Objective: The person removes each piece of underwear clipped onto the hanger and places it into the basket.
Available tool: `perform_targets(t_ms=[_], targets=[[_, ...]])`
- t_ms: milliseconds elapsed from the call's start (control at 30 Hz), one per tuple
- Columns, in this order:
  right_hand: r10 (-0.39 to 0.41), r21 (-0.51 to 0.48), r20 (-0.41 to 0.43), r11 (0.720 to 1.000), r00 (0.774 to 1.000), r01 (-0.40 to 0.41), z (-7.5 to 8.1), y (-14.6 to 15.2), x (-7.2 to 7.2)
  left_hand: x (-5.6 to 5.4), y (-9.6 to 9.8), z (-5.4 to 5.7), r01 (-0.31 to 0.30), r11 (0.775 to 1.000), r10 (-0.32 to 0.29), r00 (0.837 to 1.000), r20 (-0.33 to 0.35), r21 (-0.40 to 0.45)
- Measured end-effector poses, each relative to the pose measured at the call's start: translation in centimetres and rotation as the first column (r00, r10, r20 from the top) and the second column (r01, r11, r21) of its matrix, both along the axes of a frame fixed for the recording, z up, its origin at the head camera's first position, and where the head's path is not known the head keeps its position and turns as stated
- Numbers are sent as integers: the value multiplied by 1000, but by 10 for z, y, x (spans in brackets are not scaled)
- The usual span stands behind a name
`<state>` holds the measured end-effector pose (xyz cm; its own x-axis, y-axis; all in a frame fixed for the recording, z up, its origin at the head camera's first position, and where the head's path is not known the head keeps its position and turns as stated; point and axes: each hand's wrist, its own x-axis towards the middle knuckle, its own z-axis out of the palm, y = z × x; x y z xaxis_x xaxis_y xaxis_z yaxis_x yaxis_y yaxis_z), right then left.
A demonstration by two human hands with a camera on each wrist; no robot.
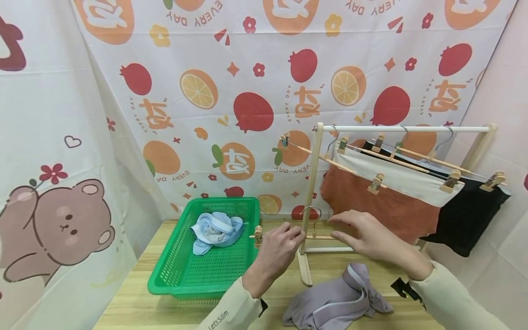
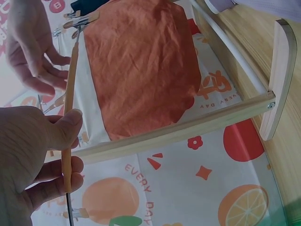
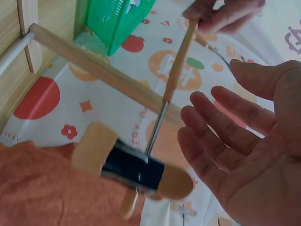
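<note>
My left hand (image 1: 278, 252) pinches the wooden bar of a clip hanger (image 2: 70, 94) between thumb and fingers. The hanger's metal hook (image 1: 312, 215) points up beside the rack's left post. One wooden clip (image 1: 258, 236) sticks out left of that hand; the other clip (image 3: 134, 165) shows large in the right wrist view, with no cloth in it. My right hand (image 1: 369, 233) is near the bar's right end, fingers loosely spread and apart from the bar in the right wrist view (image 3: 254, 150). Below both hands, a crumpled greyish-purple garment (image 1: 338, 302) with a waistband lies on the table.
A wooden rack with a white rail (image 1: 412, 129) stands at right. Clip hangers on it carry a rust-and-cream garment (image 1: 383, 206) and a black garment (image 1: 462, 220). At left, a green plastic basket (image 1: 165, 270) holds a light blue garment (image 1: 216, 231). Printed curtains surround the table (image 1: 132, 293).
</note>
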<state>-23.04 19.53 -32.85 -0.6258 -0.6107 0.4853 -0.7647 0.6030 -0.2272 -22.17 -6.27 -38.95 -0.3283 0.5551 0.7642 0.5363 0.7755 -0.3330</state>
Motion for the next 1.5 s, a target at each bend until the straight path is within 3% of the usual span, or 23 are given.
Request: perform_targets(t_ms=[167, 400, 633, 1067, 1500], targets=[[1, 37, -7, 999, 1000, -1, -7, -11, -2, 0, 1, 0, -17, 1000, 17, 1000, 7, -11], [18, 67, 81, 997, 997, -23, -14, -20, -3, -1, 0, -2, -17, 1000, 17, 1000, -3, -20], [36, 82, 58, 996, 998, -41, -19, -23, -7, -2, 1, -1, -11, 1000, 11, 1000, -11, -9], [107, -27, 17, 994, 994, -107, -26, -20, -11, -4, 1, -1, 8, 1000, -8, 1000, -27, 2], [123, -88, 64, 989, 990, -118, -24, -14, -8, -1, 3, 2, 40, 999, -40, 999, 10, 32]])
